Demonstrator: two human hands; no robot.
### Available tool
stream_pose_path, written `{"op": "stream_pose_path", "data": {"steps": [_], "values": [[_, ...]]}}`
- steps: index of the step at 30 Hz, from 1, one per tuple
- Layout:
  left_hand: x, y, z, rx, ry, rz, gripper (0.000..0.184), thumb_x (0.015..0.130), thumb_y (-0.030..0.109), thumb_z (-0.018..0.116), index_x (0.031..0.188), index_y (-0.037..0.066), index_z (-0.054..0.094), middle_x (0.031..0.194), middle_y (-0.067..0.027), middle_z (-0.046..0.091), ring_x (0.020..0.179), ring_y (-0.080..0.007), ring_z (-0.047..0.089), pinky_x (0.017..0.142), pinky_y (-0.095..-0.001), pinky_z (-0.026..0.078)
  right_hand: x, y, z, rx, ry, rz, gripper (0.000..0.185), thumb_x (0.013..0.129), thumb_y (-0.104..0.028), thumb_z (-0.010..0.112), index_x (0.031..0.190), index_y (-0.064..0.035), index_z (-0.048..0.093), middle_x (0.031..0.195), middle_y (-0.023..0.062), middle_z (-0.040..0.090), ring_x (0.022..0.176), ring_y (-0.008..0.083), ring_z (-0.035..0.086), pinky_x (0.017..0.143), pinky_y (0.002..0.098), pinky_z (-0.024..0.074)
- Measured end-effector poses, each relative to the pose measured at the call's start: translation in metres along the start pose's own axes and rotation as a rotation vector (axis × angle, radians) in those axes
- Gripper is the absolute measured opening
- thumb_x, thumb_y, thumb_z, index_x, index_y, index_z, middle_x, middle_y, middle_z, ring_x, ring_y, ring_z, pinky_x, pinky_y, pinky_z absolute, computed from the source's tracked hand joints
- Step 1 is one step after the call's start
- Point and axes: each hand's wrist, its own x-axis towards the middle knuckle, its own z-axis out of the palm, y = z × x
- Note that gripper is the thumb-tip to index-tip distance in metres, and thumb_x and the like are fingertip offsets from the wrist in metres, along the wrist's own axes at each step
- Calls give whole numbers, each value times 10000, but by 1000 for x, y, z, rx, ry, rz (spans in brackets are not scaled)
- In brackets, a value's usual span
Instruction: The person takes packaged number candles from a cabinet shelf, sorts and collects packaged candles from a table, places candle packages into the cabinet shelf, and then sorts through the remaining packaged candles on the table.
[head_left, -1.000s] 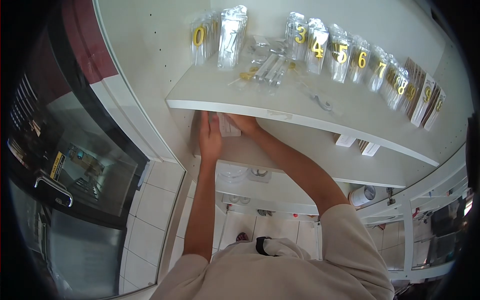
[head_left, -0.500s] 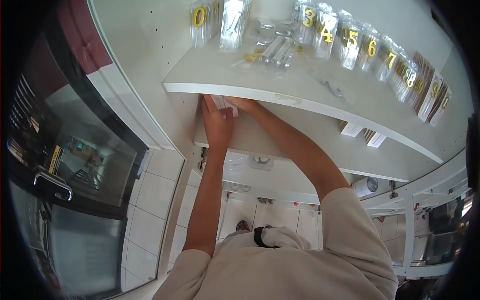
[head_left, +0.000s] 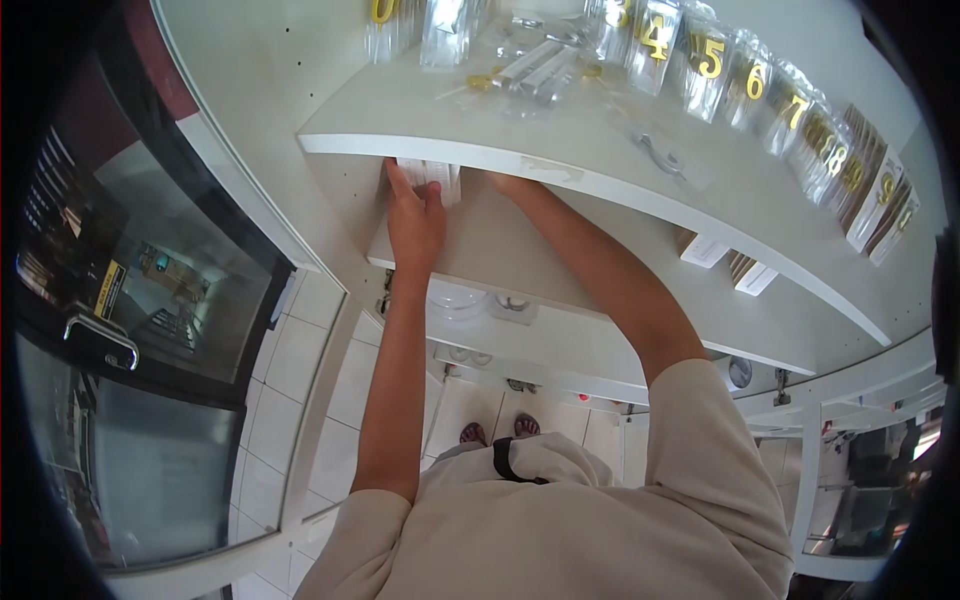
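Under the top shelf board (head_left: 470, 155), at its left end, my left hand (head_left: 415, 220) is wrapped around the left side of a stack of white packets (head_left: 441, 182), its thumb on their front. My right hand (head_left: 507, 184) reaches under the same board, to the right of the packets and apart from them; its fingers are hidden. The packets' upper part is hidden by the board. They are on the second shelf (head_left: 480, 240).
Number candles in clear packs (head_left: 708, 60) stand on the top shelf, with loose candle packs (head_left: 540, 70) lying left of them. White boxes (head_left: 703, 249) sit further right on the second shelf. A glass door (head_left: 180, 290) is at the left.
My right hand has moved away from the packets to the right. My left hand stays at them. The view has shifted, with more of the feet showing.
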Motion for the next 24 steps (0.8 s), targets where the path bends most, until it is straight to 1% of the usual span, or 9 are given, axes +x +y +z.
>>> {"op": "stream_pose_path", "data": {"steps": [4, 8, 9, 13, 14, 18, 19, 23, 24], "values": [[-3, 4, 4, -46, 26, -36, 623, 826, 42, 460, 1365, 6, 151, 1045, -264, 516, 805, -313, 559, 700, -370, 450, -2, -27, 6, -177, -81, 64, 358, 910, -148, 454, 1249, -41, 416, 1264, 113, 443, 1123, 233, 450, 975, 355, 385], [3, -11, 16, 13, 114, 84, 629, 811, 44, 467, 1355, -1, 154, 1054, -259, 509, 851, -340, 539, 749, -387, 436, 11, -11, 0, 757, -215, 39, 349, 920, -175, 426, 1248, -61, 407, 1239, 105, 460, 1103, 237, 460, 957, 365, 396], [4, -14, 22, 18, 123, 76, 629, 811, 44, 467, 1355, -1, 154, 1054, -259, 509, 851, -340, 539, 749, -387, 436, 14, -16, 2, 762, -221, 49, 349, 920, -175, 426, 1248, -61, 407, 1239, 105, 460, 1103, 237, 460, 957, 365, 396], [14, -19, 43, 200, 355, 226, 646, 791, 107, 531, 1334, 0, 198, 1058, -247, 504, 885, -371, 518, 789, -394, 423, 43, -47, 17, 514, 472, 812, 363, 919, -233, 418, 1250, -85, 400, 1215, 105, 476, 1093, 235, 468, 930, 372, 414], [15, -18, 46, 206, 369, 220, 646, 791, 107, 531, 1334, 0, 198, 1058, -247, 504, 885, -371, 518, 789, -394, 423, 40, -47, 17, 512, 457, 821, 363, 919, -233, 418, 1250, -85, 400, 1215, 105, 476, 1093, 235, 468, 930, 372, 414], [18, -16, 58, 411, 427, 325, 678, 739, 148, 632, 1293, -3, 272, 1070, -233, 503, 896, -380, 516, 803, -385, 432, 5, -42, 5, 517, -122, 246, 384, 910, -292, 425, 1237, -90, 414, 1219, 120, 476, 1092, 247, 475, 916, 385, 423], [20, -16, 57, 413, 431, 321, 678, 739, 148, 632, 1293, -3, 272, 1070, -233, 503, 896, -380, 516, 803, -385, 432, 5, -42, 5, 519, -126, 250, 384, 910, -292, 425, 1237, -90, 414, 1219, 120, 476, 1092, 247, 475, 916, 385, 423], [30, -19, 46, 123, 289, 171, 722, 667, 147, 720, 1251, -8, 324, 1084, -229, 517, 931, -373, 533, 814, -392, 440, 12, -45, 3, 682, -195, 269, 431, 912, -346, 380, 1275, -114, 382, 1262, 121, 442, 1133, 259, 444, 944, 398, 398], [31, -20, 44, 123, 289, 170, 722, 667, 147, 720, 1251, -8, 324, 1084, -229, 517, 931, -373, 533, 814, -392, 440, 15, -47, 2, 723, -211, 273, 442, 913, -360, 369, 1285, -119, 374, 1273, 122, 433, 1144, 263, 436, 951, 402, 392]]}}
